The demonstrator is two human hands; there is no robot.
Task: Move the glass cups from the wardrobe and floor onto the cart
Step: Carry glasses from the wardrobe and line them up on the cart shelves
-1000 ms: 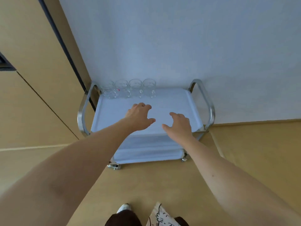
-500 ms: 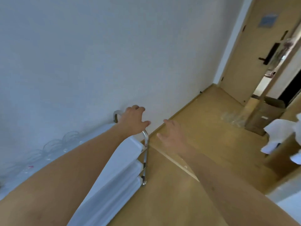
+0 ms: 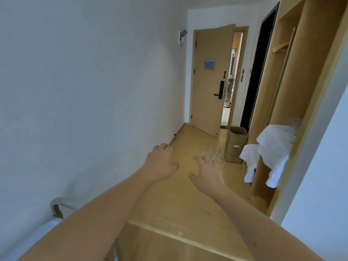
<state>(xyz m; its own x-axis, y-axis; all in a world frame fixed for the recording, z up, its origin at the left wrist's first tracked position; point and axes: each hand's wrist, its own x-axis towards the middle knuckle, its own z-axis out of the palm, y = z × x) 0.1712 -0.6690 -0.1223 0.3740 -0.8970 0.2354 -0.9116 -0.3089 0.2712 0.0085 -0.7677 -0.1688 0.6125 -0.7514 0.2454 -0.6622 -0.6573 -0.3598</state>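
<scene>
Narrow hallway, wood floor (image 3: 188, 204), white wall on the left, door (image 3: 207, 81) ajar at the far end. Both hands are out in front, empty, fingers loosely spread, a gap between them: left hand (image 3: 162, 162), right hand (image 3: 207, 172). Neither touches anything.

Cart (image 3: 56, 206) is at the bottom-left corner; only a bit of chrome handle and white tray edge shows, so I can't tell what's on it from here.

Glass cups (image 3: 212, 154) sit in a cluster on the floor, just beside the cardboard box (image 3: 236, 144) and near the wardrobe (image 3: 293, 91) on the right. They're blurred; can't count them. There may be more glass on the wardrobe shelf behind the white towels (image 3: 273, 147), too smeared to be sure.

Step in hand looks like the walk over to the floor cluster. To do it well:
- crouch close, don't reach from standing
- take the outer cups first, so nothing gets knocked into the box
- one cup per hand, gripped round the body, not the rim
- clear glass on pale wood is hard to see, so watch your feet
</scene>
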